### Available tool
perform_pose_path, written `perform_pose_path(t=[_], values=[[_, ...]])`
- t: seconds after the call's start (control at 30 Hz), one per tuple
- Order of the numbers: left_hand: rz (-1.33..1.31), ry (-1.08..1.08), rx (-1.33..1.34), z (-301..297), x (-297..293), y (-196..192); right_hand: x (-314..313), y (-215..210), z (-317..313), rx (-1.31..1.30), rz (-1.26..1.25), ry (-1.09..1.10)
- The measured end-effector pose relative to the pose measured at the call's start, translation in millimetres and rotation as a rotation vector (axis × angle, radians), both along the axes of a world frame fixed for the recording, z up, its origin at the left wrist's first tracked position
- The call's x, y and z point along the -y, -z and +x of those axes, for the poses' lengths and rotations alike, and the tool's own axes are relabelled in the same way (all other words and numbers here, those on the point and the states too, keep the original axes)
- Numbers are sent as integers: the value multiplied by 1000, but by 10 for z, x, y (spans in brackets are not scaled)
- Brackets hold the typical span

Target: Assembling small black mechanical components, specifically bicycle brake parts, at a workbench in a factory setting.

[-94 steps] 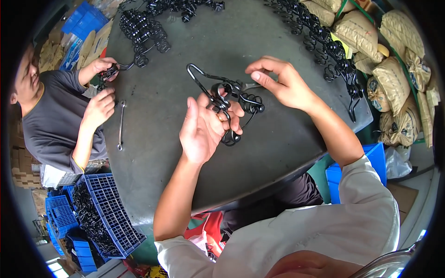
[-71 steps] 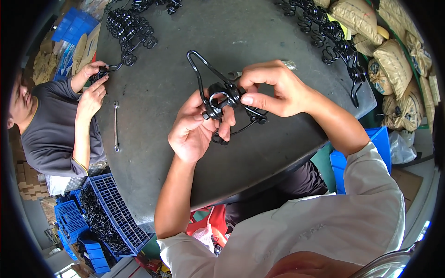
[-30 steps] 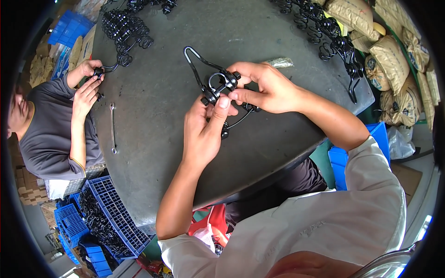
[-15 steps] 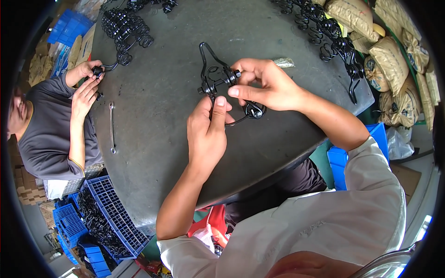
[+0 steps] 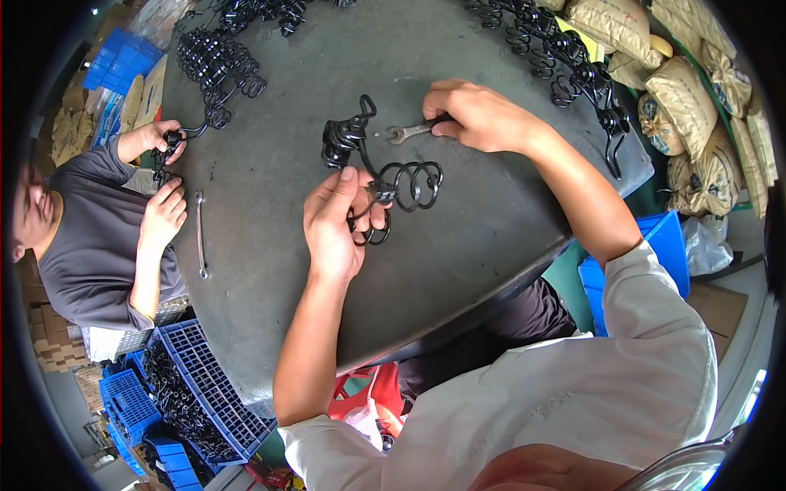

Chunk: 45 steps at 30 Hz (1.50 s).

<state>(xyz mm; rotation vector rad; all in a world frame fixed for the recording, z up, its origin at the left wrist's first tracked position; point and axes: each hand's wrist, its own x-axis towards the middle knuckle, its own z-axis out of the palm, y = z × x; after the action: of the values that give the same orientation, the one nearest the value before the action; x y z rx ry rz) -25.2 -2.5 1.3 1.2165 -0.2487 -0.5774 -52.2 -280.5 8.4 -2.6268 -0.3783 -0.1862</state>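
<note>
My left hand (image 5: 337, 221) is closed around a black coiled wire spring part (image 5: 416, 185) with bolted black fittings, held above the table. One end of the part bends up into a loop, and its coils stick out to the right of my fingers. To the right, my right hand (image 5: 479, 114) grips a steel wrench (image 5: 408, 132), whose open jaw points left toward the part. The wrench's far end is hidden inside my hand.
At the left edge a co-worker (image 5: 98, 245) handles a similar black part. Another wrench (image 5: 201, 236) lies near them on the dark table (image 5: 270, 327). Black spring parts sit in a pile (image 5: 217, 65) and a row (image 5: 573, 65). Blue crates (image 5: 217, 385) stand below; sacks (image 5: 688, 106) lie right.
My right hand has let go of the black part, moved up and right, and taken hold of a wrench. My left hand has shifted left and turned the part.
</note>
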Motion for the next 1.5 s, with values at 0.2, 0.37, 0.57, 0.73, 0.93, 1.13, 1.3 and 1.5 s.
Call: perform_pose_path(t=[0.2, 0.37, 0.57, 0.73, 0.93, 1.13, 1.3, 1.5], values=[[-243, 125, -138, 87, -85, 69, 121, 5, 50, 156, 103, 37], [-439, 206, -287, 134, -129, 150, 223, -294, 31, 336, 246, 207], [-520, 381, -349, 227, -181, 198, 270, -391, -41, 248, 471, -7], [-461, 492, -570, 293, -257, 122, 51, -475, -100, 332, 345, -198], [-272, 488, -560, 329, -322, 157, -7, -460, -145, 260, 391, -273], [-220, 518, -548, 318, -318, 136, 24, -478, -153, 191, 406, -313], [-229, 603, -599, 328, -329, 58, 48, -494, -164, 136, 429, -339], [-211, 720, -685, 438, -398, 166, 40, -490, -174, 91, 415, -368]])
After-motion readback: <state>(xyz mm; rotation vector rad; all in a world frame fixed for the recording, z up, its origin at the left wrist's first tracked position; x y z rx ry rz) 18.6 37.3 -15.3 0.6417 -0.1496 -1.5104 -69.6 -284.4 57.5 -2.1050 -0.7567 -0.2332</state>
